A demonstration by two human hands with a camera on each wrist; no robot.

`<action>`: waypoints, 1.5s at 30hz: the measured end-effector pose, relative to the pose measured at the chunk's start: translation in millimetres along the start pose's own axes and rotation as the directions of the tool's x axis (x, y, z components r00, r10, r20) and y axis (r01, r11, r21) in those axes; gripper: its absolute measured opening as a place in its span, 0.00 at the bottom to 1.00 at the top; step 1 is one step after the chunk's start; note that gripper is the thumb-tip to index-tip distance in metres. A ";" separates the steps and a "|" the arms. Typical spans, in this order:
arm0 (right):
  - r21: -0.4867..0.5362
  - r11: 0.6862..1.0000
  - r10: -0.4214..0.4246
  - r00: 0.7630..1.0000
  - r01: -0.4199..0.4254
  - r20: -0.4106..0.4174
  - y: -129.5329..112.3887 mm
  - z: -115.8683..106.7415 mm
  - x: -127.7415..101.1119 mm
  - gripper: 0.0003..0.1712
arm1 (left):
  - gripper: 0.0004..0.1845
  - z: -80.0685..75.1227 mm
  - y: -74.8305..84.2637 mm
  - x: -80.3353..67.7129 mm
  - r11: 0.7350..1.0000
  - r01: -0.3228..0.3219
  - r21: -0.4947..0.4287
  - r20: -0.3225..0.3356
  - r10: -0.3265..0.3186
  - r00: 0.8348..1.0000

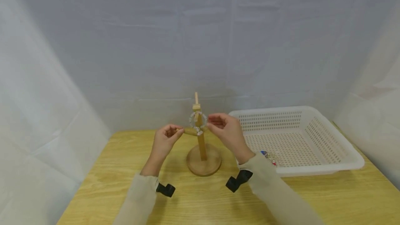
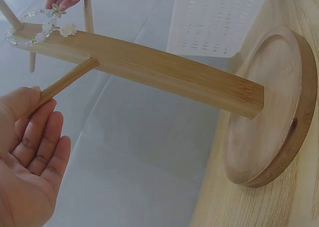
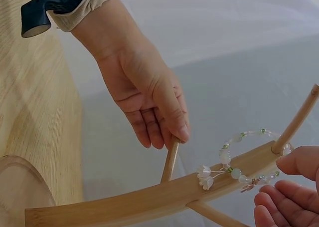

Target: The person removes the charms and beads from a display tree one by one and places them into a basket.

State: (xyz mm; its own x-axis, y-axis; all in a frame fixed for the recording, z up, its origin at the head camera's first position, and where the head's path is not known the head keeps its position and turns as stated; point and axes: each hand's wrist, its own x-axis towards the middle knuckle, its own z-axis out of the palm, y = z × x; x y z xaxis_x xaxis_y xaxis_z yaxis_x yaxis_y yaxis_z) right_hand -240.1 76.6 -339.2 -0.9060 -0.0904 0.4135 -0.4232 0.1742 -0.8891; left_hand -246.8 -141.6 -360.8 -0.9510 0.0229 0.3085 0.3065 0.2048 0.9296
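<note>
A wooden peg stand (image 1: 202,150) with a round base (image 1: 212,166) stands upright on the table. A bracelet of clear, white and green beads (image 3: 225,156), with white flower charms (image 3: 203,176), hangs over one of its upper pegs (image 3: 298,118). My left hand (image 1: 164,140) pinches the end of a lower side peg (image 2: 67,81) between thumb and fingers. Beside the bracelet is my right hand (image 1: 229,131), its thumb and loosely bent fingers apart. In the right wrist view its thumb is close to the beads; whether it touches them I cannot tell.
A white perforated plastic basket (image 1: 339,164) stands on the right of the wooden table (image 1: 125,169). Small colourful jewellery (image 1: 269,157) lies in its near left corner, partly behind my right sleeve. A pale cloth (image 1: 200,44) hangs behind the table.
</note>
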 end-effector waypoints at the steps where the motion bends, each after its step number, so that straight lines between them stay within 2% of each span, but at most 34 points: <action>1: -0.005 1.000 -0.003 1.000 0.003 0.002 -0.2 1.1 0.3 0.16 | 0.09 -0.1 0.1 -0.2 1.000 0.001 0.000 0.000 -0.001 1.000; 19: -0.027 0.995 -0.099 0.994 0.097 -0.051 1.2 15.4 5.8 0.10 | 0.09 -0.1 1.5 -2.4 1.000 0.004 0.004 0.000 -0.004 1.000; 35: 0.012 0.996 -0.086 0.993 0.087 -0.083 -3.3 13.1 0.3 0.10 | 0.09 0.0 -1.3 -0.7 1.000 0.010 -0.015 0.000 -0.010 1.000; 45: 0.031 0.991 -0.125 0.987 0.129 -0.103 -3.0 13.0 -0.5 0.10 | 0.09 -0.1 -2.6 -0.8 1.000 0.012 -0.016 0.000 -0.012 1.000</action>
State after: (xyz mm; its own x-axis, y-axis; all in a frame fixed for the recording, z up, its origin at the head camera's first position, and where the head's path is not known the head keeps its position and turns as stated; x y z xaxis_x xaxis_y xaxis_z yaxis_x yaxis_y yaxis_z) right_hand -238.3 63.3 -339.3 -0.8419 -0.0099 0.5396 -0.5361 0.1309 -0.8340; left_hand -246.8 -142.3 -363.5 -0.9545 0.0206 0.2975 0.2959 0.1896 0.9362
